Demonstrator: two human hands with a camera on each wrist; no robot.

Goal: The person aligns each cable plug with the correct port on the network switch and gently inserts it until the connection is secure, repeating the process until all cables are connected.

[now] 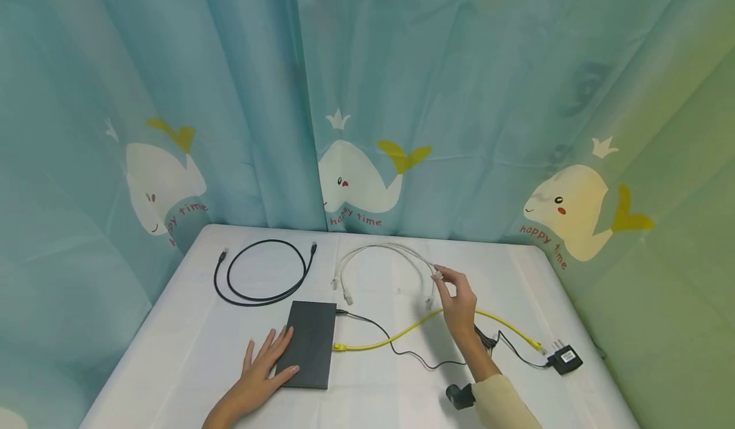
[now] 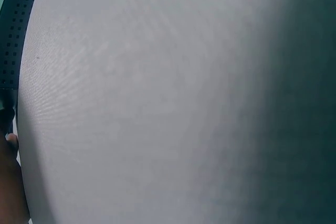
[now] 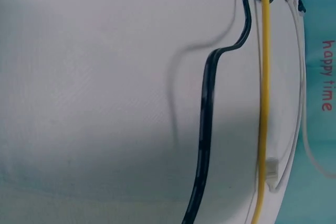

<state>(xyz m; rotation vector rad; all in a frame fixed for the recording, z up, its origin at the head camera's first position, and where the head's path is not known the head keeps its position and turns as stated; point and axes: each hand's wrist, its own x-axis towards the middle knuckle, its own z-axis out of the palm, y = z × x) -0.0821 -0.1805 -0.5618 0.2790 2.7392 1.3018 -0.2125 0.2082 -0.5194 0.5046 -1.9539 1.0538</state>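
Hands: two, well apart from each other.
Left hand: the left hand (image 1: 258, 378) rests with fingers spread on the left part of the black box's top, clasping nothing.
Right hand: the right hand (image 1: 459, 308) is raised over the table, thumb and fingertips pinching one end of a white cable.
Black box: one black box (image 1: 312, 346), flat at the near middle of the table.
White cables: two white cables (image 1: 381, 245), arched together behind the box; four ends show, two on the left, one in the right hand, one just below it.
Yellow cable: one yellow cable (image 1: 505, 322), two plugs; one meets the box's right edge, the other lies near the adapter, and the middle passes behind the right forearm.
Power cord: one thin black cord (image 1: 412, 353), from the box's upper right edge to one adapter (image 1: 565, 360); one bundle (image 1: 486, 339) gathers it beside the forearm.
Black cable: one black cable (image 1: 274, 240), looped behind and left of the box, two plugs.
Table: one white table (image 1: 189, 333).
Curtain: three whales on the curtain (image 1: 252, 129).
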